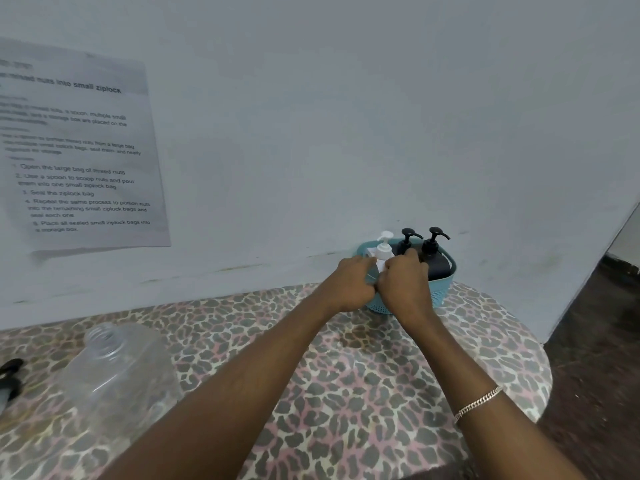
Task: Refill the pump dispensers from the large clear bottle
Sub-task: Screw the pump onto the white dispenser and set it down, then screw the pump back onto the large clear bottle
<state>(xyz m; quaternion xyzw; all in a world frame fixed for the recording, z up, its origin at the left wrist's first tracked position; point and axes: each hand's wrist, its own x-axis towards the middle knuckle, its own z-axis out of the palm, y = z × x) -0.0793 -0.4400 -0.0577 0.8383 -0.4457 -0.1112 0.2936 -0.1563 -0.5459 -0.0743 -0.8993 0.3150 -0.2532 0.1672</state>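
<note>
At the back of the desk (363, 375), by the wall, the left hand (353, 282) and the right hand (405, 285) are curled close together around the white pump bottle (383, 249), which sits in the blue basket (440, 292) next to two black pump bottles (434, 252). The basket looks light, so a hard pull or twist could tip it or knock the black ones over. The big clear bottle (117, 372) stands well apart at the near left with no cap on, so a bump from an arm could knock it down and spill whatever is inside.
</note>
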